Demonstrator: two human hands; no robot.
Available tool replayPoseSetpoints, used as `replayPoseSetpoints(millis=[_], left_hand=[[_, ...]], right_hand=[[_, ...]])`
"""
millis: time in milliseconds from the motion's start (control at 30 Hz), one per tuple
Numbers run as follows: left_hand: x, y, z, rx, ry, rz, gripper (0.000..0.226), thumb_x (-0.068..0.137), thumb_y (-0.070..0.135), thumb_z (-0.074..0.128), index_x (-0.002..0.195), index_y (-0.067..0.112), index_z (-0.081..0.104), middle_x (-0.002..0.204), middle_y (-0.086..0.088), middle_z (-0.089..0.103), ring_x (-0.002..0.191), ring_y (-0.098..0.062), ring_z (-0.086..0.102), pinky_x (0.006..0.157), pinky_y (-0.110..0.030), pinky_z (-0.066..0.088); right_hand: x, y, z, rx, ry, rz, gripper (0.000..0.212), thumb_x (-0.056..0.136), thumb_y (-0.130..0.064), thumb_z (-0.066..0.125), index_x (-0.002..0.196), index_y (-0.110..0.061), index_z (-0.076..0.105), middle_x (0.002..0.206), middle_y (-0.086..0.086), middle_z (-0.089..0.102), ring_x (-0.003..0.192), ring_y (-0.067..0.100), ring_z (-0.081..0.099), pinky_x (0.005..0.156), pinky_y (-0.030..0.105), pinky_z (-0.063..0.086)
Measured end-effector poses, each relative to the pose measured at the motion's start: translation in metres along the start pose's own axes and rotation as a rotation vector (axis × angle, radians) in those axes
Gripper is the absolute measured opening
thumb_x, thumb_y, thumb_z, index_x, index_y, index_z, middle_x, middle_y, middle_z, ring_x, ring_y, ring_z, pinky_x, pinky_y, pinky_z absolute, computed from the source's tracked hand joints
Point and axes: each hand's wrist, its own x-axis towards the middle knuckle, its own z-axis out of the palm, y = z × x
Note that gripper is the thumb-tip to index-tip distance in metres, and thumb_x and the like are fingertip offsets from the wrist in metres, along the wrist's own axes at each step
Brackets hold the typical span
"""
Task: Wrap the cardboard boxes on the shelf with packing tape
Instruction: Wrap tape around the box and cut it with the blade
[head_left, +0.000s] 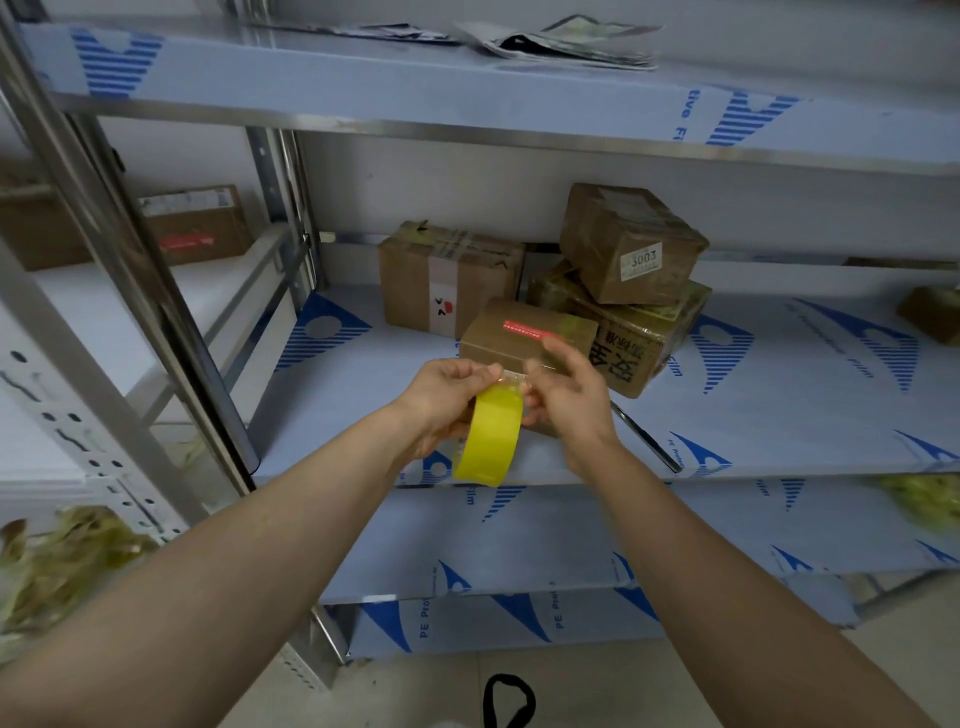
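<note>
Facing a metal shelf (363, 410) covered in blue-printed film, both bare arms reaching forward.

Gripping a yellow roll (491, 441) in the left hand (441, 400), fingers curled round it, thumb up at its top edge. Held on edge in the air, in front of the shelf's front lip. Pinching the clear tape end (511, 378) between thumb and forefinger of the right hand (569, 402), remaining fingers loosely spread above. Hands close together across the top of the roll.

On the shelf just behind the hands: small box (524, 330) with a red label on top, lower part hidden by the right hand. Further back, to the left: 1 tall box (447, 280) banded with a pale strip. Just beside the small box, to the right: printed box (639, 343) wrapped in yellowish tape, carrying a tilted box marked 3003 (631, 244). At the far right edge, well apart: 1 more box (930, 314), blurred.

On the neighbouring rack to the left: labelled box (197, 223). On the upper shelf: loose papers (561, 41). Lower left: heap of crumpled tape scraps (62, 561). On the floor at bottom: black loop (506, 699), nature unclear.
</note>
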Motion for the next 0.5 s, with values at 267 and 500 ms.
replayPoseSetpoints(millis=[267, 500], left_hand=[[0.009, 0.018, -0.020, 0.436, 0.074, 0.112, 0.047, 0.082, 0.003, 0.070, 0.118, 0.030, 0.057, 0.120, -0.006, 0.061, 0.097, -0.024, 0.060, 0.081, -0.033, 0.050], [0.023, -0.001, -0.042, 1.427, 0.133, -0.020, 0.096, 0.090, 0.005, 0.054, 0.149, 0.019, -0.021, 0.115, -0.015, 0.057, 0.095, -0.026, 0.057, 0.079, -0.033, 0.048]], right_hand=[[0.002, 0.009, 0.014, 0.098, 0.172, 0.096, 0.023, 0.094, -0.002, 0.051, 0.114, -0.010, 0.049, 0.110, 0.015, 0.057, 0.076, 0.020, 0.067, 0.057, 0.027, 0.059], [-0.001, 0.029, 0.007, -0.045, 0.161, 0.088, 0.014, 0.095, 0.001, 0.048, 0.104, -0.008, 0.054, 0.105, 0.013, 0.063, 0.070, 0.016, 0.065, 0.053, 0.026, 0.056]])
